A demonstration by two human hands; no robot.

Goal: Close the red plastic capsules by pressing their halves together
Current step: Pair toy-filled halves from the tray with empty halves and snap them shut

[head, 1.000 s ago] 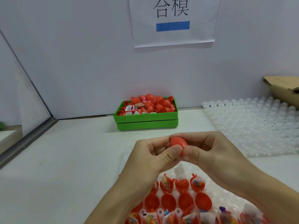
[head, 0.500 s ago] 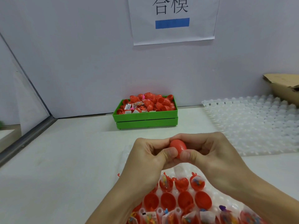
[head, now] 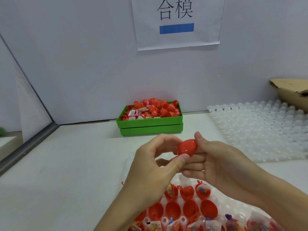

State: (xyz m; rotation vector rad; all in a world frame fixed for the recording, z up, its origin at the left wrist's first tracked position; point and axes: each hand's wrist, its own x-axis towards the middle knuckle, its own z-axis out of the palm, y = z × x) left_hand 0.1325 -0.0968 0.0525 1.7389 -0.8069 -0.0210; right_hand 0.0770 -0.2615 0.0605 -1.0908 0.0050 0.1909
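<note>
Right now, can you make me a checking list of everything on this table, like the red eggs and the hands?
Surface: white table, bare at left.
Job's things: closed red capsule held above the table; open red halves in a white tray at the near edge, some with toys inside.
Clutter: green bin heaped with red capsules; bare white tray; cardboard box.
Hands: left hand and right hand both pinch the capsule.
Cables: nothing seen.
Surroundings: white wall with a paper sign.
</note>
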